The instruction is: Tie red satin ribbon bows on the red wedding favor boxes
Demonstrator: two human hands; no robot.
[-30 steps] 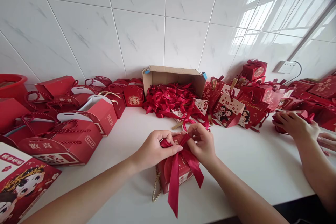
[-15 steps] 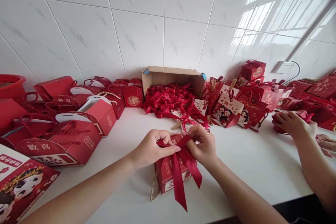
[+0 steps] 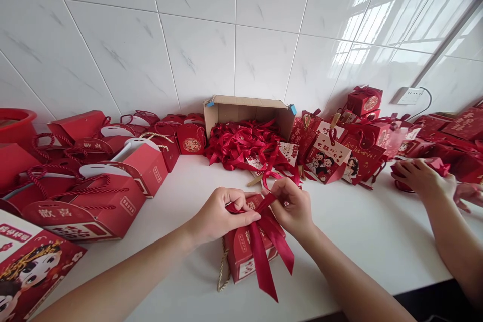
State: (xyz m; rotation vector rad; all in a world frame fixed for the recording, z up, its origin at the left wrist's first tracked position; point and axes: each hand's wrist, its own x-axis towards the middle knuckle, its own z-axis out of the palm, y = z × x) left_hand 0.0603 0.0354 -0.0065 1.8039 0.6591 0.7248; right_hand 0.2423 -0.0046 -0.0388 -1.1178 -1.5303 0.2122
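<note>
A small red gift box (image 3: pixel 238 249) with white printed panels sits on the table in front of me, a twisted gold cord (image 3: pixel 223 267) hanging at its left side. Over its top lies a red satin ribbon (image 3: pixel 264 261), knotted or crossed, its two tails draping down the near side. My left hand (image 3: pixel 222 214) pinches the ribbon at the left, thumb near the crossing. On the right, my right hand (image 3: pixel 292 206) pinches another part of the ribbon between thumb and fingers. The fingers partly hide the crossing itself.
Behind the box stands an open cardboard carton (image 3: pixel 249 105) with a heap of red ribbons (image 3: pixel 245 143). Red handled boxes (image 3: pixel 86 211) crowd the left. Decorated bags (image 3: pixel 326 156) stand at the right. Another person's hand (image 3: pixel 426 178) holds a red box at far right.
The ribbon tails have swung slightly to the right, and the gift box has shifted a little. Both my hands keep their pinch on the ribbon. The other person's farther hand has moved slightly.
</note>
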